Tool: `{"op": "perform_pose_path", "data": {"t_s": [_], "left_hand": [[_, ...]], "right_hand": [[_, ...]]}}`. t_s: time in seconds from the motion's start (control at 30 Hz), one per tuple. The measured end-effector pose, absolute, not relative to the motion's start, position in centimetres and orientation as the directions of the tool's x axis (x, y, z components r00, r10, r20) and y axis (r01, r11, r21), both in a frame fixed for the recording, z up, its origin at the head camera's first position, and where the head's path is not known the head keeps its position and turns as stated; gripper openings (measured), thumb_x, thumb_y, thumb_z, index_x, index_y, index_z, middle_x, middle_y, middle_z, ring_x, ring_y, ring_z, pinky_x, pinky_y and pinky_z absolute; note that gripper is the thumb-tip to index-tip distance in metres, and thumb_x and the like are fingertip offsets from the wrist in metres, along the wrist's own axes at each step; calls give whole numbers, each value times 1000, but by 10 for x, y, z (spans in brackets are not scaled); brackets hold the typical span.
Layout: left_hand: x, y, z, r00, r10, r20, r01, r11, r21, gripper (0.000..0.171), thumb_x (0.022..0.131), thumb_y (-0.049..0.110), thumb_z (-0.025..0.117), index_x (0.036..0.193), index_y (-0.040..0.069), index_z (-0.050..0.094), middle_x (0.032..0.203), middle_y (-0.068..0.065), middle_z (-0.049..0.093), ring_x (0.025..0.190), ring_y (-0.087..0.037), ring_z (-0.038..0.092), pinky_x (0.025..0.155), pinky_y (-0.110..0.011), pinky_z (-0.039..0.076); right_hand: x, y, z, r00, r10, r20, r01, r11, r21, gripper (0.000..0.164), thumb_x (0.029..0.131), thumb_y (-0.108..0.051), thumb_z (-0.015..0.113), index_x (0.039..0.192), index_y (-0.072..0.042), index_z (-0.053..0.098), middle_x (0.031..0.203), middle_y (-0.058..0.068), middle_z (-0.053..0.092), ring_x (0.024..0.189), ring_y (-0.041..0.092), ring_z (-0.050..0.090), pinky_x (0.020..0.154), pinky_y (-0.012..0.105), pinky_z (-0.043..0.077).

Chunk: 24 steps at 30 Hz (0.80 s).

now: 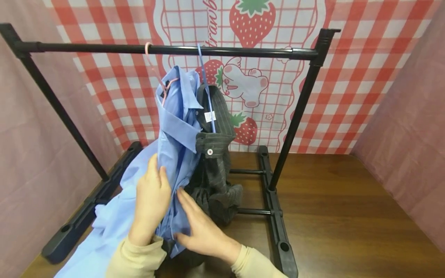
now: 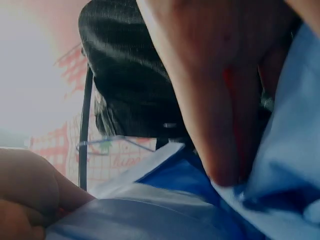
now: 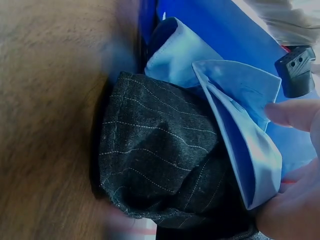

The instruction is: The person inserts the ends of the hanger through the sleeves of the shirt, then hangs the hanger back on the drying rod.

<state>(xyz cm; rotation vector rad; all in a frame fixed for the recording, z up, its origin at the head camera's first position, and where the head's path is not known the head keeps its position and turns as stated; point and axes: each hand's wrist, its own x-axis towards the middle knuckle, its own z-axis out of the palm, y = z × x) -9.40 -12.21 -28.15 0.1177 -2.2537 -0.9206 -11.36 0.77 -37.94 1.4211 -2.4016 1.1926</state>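
A light blue button-up shirt (image 1: 179, 154) hangs on a pink hanger (image 1: 147, 58), its long skirt trailing to the lower left. My left hand (image 1: 152, 197) holds the shirt's left front edge, thumb on the near side and the other fingers partly hidden by cloth. My right hand (image 1: 203, 229) lies against the front opening with fingers straight and thumb spread lower down; its thumb touches a folded blue flap (image 3: 250, 90) in the right wrist view. Just to the right, a dark pinstriped garment (image 1: 220, 170) with a white button hangs on a blue hanger (image 1: 205, 81).
Both hangers hook over the black bar (image 1: 253, 51) of a rack, whose feet (image 1: 278, 231) stand on a brown wooden table (image 1: 347, 216). Behind is a red-and-white checked cloth (image 1: 365, 77) with strawberries. Pink curtains (image 1: 413, 127) enclose the sides.
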Motion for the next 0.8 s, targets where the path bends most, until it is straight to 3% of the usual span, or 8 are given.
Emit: {"op": "perform_pose_path", "data": {"t_s": [0.23,0.43,0.57,0.67,0.8], "left_hand": [[-95,-130,-278,-779,-406,479,283,454,845,34,91,2,46,124,5,51,111,-11,63,90,-15,59,74,-18,46],[-81,-136,-268,-800,-372,470,179,600,780,37,94,12,44,131,11,46,121,-12,57,103,-25,56,84,-40,42],[-71,-139,-259,-774,-386,501,128,680,722,38,94,19,46,131,14,47,121,-12,58,104,-29,57,83,-47,41],[-64,-138,-254,-726,-400,559,120,727,676,36,93,21,47,128,13,50,114,-13,61,96,-29,60,79,-45,42],[-56,-136,-249,-646,-396,653,142,778,612,31,91,19,51,120,10,57,106,-12,63,91,-28,62,77,-43,42]], "right_hand": [[-109,8,-377,-571,-687,449,-786,299,-541,83,76,-15,64,143,-2,19,150,11,16,136,20,22,107,31,26],[-94,20,-363,-634,-675,377,-761,461,-456,64,85,-24,58,140,-6,31,148,15,22,129,24,36,99,34,39],[-81,33,-344,-629,-668,397,-777,555,-296,50,87,-28,57,131,-8,47,140,12,39,126,22,41,98,34,39],[-72,46,-329,-567,-662,490,-818,522,-240,40,87,-27,58,122,-9,56,128,6,53,119,17,49,96,32,42],[-65,62,-308,-424,-580,696,-897,375,-234,23,88,-21,57,109,-11,63,105,-3,64,98,8,59,84,23,46]]}}
